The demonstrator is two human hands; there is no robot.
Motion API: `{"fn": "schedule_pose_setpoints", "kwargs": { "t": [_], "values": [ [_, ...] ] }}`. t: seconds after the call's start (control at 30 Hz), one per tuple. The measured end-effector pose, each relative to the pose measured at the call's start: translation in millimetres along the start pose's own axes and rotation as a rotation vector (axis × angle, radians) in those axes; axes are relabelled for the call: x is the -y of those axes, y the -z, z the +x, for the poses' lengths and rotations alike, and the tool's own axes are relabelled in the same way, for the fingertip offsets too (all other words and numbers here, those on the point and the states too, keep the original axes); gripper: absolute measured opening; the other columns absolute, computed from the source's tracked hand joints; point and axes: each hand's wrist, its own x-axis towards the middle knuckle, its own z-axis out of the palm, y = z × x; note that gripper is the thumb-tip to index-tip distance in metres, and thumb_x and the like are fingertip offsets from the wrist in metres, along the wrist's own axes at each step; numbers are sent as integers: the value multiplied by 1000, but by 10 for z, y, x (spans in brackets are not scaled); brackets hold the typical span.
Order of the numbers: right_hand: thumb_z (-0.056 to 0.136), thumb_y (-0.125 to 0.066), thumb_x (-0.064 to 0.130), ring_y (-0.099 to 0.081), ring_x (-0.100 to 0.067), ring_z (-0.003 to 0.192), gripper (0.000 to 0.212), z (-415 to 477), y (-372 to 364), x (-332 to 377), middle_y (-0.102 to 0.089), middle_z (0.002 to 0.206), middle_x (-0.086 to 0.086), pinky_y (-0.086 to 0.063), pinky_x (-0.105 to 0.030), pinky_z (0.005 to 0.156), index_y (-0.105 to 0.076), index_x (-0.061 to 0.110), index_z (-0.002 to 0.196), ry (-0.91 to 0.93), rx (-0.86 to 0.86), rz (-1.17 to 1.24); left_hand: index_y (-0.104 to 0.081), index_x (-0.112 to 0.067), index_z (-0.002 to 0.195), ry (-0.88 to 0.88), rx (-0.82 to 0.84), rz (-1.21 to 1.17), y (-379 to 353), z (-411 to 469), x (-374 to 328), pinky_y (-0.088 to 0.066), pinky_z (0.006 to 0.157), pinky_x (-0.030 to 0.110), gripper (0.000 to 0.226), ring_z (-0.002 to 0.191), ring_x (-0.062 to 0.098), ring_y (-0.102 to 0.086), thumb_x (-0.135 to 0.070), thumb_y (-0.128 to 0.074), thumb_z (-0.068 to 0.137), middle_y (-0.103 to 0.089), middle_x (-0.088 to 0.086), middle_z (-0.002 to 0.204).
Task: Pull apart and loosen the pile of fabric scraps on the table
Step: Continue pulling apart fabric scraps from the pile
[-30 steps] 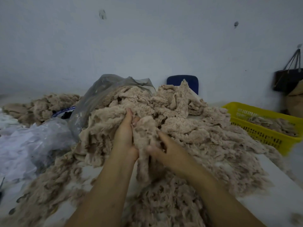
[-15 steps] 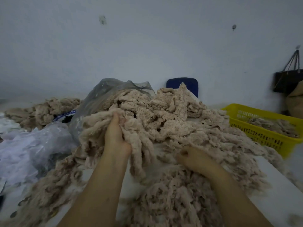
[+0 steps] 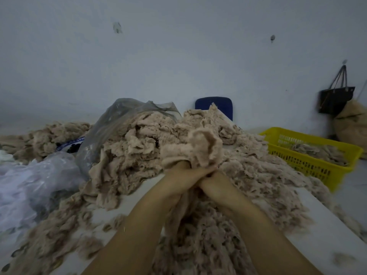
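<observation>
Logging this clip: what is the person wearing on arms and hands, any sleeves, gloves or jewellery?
Nothing visible. The left forearm and right forearm are bare down to the frame's bottom edge, no sleeves or cuffs. The left hand and right hand are gloveless, with no watch or bracelet at the wrists. Rings cannot be judged: too blurred.

Over my feed, a plain, pale bluish-white plaster wall point(image 3: 178, 56) fills the upper half, dimly and evenly lit, with a small grey smudge point(image 3: 117, 28) on the left and a small dark mark point(image 3: 272, 38) further right. At far right a black handbag with long straps point(image 3: 335, 100) hangs from a small wall hook point(image 3: 345, 61), just above a slumped tan sack point(image 3: 351, 124). A rounded dark blue chair back point(image 3: 222, 104) stands by the wall behind the white desk point(image 3: 327, 235).
</observation>
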Motion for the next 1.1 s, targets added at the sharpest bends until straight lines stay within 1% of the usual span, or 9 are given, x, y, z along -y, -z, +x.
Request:
{"fn": "schedule_pose_setpoints", "kwargs": {
  "t": [0.1,0.23,0.4,0.5,0.6,0.73,0.83,0.93,1.1],
  "values": [
    [96,-49,13,-64,-7,53,35,11,371,41,-69,63,0,-48,-23,44,-72,22,72,52,-204,522,-69,-27,118,-6,205,-76,122,-110,-1,-54,83,21,48,106,8,-67,-53,-74,78,-72,-9,113],
    [94,-54,46,-70,-20,101,36,53,1044,79,-73,107,-4,-58,-35,83,-66,16,112,273,-488,1133,-64,-25,122,68,32,14,240,-73,105,-44,105,31,36,116,7,-58,-47,-55,95,-65,-11,122],
    [101,-40,37,-53,-9,40,35,215,819,-237,-56,54,3,-40,-14,39,-51,21,71,-101,-807,962,-62,-24,86,39,-42,208,53,65,374,-46,85,28,18,91,10,-59,-34,-52,98,-64,-8,95],
    [98,-40,25,-59,-22,66,16,355,585,-310,-58,78,-6,-45,-28,56,-53,16,98,-154,-823,636,-65,-40,104,-21,65,464,-108,99,579,-38,71,10,17,86,-10,-53,-42,-49,98,-59,-26,97],
    [96,-44,20,-48,-24,57,20,453,426,-390,-53,76,-13,-38,-31,49,-53,7,108,-162,-676,518,-66,-34,117,-31,95,540,-183,155,710,-36,70,6,27,86,-10,-51,-43,-49,98,-59,-22,105],
    [92,-51,19,-44,-14,41,15,386,305,-420,-48,55,-1,-36,-27,41,-49,12,79,-229,-563,446,-51,-26,136,-62,-57,384,-196,284,680,-37,78,8,43,106,-2,-53,-38,-55,95,-52,-13,133],
    [93,-55,24,-45,-13,46,26,363,205,-411,-50,49,5,-37,-29,51,-50,17,68,-136,-430,214,-29,-20,152,-88,-12,453,-223,422,634,-37,109,30,60,139,19,-35,-26,-53,97,-29,-1,155],
    [93,-56,31,-51,-20,57,29,421,176,-420,-55,64,-7,-42,-33,58,-53,13,70,-141,-392,45,-41,-10,144,-152,-49,567,-225,540,615,-33,109,42,48,135,33,-36,-14,-46,97,-37,14,150],
    [97,-49,21,-65,-31,86,30,542,648,-482,-66,106,-20,-54,-40,76,-60,0,114,-239,-520,280,-24,-30,153,-25,71,980,-159,726,683,-21,116,44,59,144,30,-17,-37,-45,98,-16,-3,161]
  ]
}}
